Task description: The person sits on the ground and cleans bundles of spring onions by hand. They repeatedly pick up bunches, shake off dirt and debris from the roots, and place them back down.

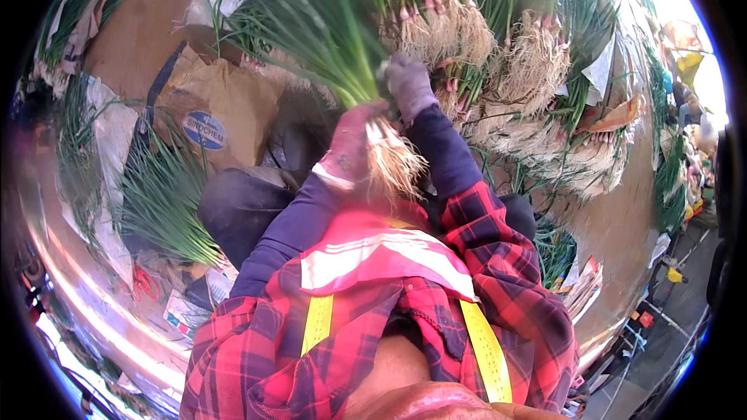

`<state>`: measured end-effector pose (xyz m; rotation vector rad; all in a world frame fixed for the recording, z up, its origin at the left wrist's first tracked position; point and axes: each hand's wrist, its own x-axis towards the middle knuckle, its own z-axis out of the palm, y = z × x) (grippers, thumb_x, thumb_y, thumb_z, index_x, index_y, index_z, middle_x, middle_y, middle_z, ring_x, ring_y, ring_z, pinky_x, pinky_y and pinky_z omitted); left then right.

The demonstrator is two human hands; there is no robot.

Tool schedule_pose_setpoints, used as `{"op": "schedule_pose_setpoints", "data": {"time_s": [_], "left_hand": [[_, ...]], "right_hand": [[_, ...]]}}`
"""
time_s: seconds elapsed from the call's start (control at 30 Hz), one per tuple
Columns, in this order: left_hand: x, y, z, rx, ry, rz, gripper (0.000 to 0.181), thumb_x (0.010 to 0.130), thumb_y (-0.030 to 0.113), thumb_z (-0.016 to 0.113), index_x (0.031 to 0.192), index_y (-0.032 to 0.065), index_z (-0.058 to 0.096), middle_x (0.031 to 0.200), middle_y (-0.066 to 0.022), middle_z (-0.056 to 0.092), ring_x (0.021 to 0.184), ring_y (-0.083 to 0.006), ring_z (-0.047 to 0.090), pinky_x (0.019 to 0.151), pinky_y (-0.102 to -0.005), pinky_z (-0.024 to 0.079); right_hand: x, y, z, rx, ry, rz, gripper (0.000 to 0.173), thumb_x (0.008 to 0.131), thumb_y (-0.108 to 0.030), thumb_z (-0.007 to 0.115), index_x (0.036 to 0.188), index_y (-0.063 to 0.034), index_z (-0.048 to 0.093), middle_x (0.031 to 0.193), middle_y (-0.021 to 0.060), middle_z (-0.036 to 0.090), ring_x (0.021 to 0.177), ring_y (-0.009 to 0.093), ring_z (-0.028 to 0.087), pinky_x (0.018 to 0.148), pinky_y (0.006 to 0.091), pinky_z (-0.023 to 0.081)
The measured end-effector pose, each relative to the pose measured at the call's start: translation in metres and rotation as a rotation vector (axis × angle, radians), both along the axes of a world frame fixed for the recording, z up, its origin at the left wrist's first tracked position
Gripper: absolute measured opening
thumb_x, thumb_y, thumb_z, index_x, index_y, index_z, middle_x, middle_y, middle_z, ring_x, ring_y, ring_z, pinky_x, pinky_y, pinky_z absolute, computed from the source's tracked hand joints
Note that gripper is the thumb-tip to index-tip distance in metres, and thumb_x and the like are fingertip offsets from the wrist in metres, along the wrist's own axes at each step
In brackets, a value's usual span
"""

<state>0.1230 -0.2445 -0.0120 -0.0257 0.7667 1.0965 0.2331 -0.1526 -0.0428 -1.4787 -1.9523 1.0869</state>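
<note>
My left hand [350,140], in a pink glove, is closed around a bunch of spring onions [356,79], just above their roots. The pale roots point towards my chest and the green leaves fan out up and to the left. My right hand [408,84], in a greyish-purple glove, is beside the bunch at its right, its fingers curled; whether it grips any stalks cannot be told. Beyond it lie piled spring onions with pinkish bulbs and long roots [531,70].
A brown paper sack [233,105] with printing stands at the left. More spring onions [175,204] lie by my left knee, near a red string [143,283]. Paper-wrapped bundles [76,23] lie at the upper left, and wrapped paper [583,286] lies by my right side.
</note>
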Motion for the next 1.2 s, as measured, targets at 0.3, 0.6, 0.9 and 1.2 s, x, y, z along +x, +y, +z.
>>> {"op": "schedule_pose_setpoints", "data": {"time_s": [0.3, 0.6, 0.9, 1.2], "left_hand": [[-0.029, 0.030, 0.014, 0.431, -0.111, 0.210, 0.030, 0.078, 0.017, 0.054, 0.102, 0.0021, 0.048, 0.076, -0.0115, 0.056, 0.063, -0.0234, 0.057, 0.058, -0.0349, 0.049], [-0.014, 0.031, -0.007, 0.493, -0.417, 0.033, 0.028, 0.083, 0.020, 0.048, 0.107, 0.0057, 0.050, 0.092, -0.0097, 0.059, 0.081, -0.0239, 0.059, 0.074, -0.0447, 0.045], [0.005, 0.028, 0.017, 0.286, -0.250, 0.033, 0.029, 0.082, 0.022, 0.049, 0.104, 0.0022, 0.049, 0.104, -0.0160, 0.051, 0.104, -0.0308, 0.047, 0.090, -0.0441, 0.037], [0.000, 0.025, -0.014, 0.195, -0.085, -0.132, 0.030, 0.078, 0.022, 0.055, 0.092, -0.0040, 0.051, 0.080, -0.0163, 0.055, 0.070, -0.0253, 0.059, 0.063, -0.0351, 0.051]], "right_hand": [[0.079, -0.043, 0.013, -0.086, -0.498, 0.438, 0.022, 0.077, -0.020, 0.054, 0.094, -0.0054, 0.056, 0.083, 0.0122, 0.059, 0.079, 0.026, 0.057, 0.071, 0.0332, 0.046], [0.085, 0.123, 0.099, -0.034, -0.799, -0.295, 0.028, 0.081, -0.030, 0.048, 0.093, -0.0063, 0.057, 0.081, 0.0120, 0.059, 0.075, 0.022, 0.057, 0.070, 0.0325, 0.044], [0.056, -0.033, 0.049, 0.450, -0.215, -0.190, 0.017, 0.079, -0.019, 0.057, 0.090, -0.0065, 0.059, 0.075, 0.0045, 0.061, 0.063, 0.014, 0.056, 0.058, 0.0249, 0.046], [0.068, -0.032, 0.052, -0.293, 0.405, -0.139, 0.034, 0.077, -0.016, 0.059, 0.105, 0.0012, 0.052, 0.084, 0.0039, 0.060, 0.074, 0.011, 0.055, 0.066, 0.0243, 0.045]]}}
